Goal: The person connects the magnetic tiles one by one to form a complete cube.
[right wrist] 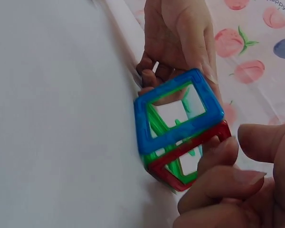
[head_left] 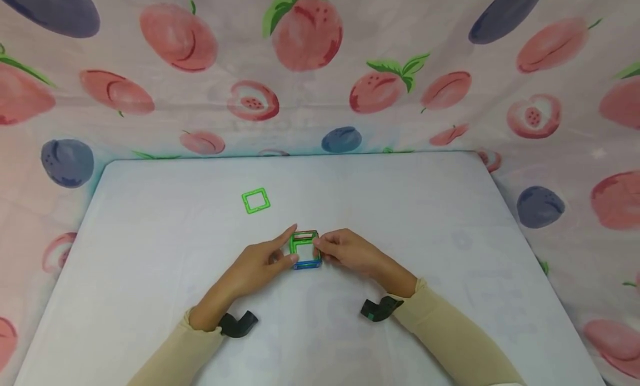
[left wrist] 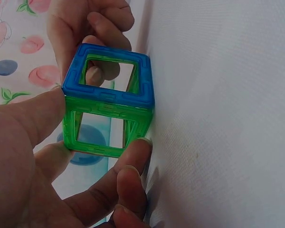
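Between both hands a small box of see-through magnetic tiles [head_left: 306, 264] stands on the white table. Its blue tile [left wrist: 107, 97] faces the person, a green tile [left wrist: 92, 146] forms the left side and a red tile [right wrist: 190, 144] the right. My left hand [head_left: 250, 269] holds the box from the left, thumb at the blue tile's upper corner and fingers along the green side. My right hand [head_left: 350, 252] pinches at the red tile's upper edge with curled fingers, which cover part of that tile. Green frames show through the openings.
A loose green square tile [head_left: 259, 210] lies flat on the table [head_left: 400, 197], beyond the box and to its left. A fruit-print cloth [head_left: 310, 91] hangs behind the table's far edge. Black wrist mounts [head_left: 239, 324] sit at the sleeve cuffs.
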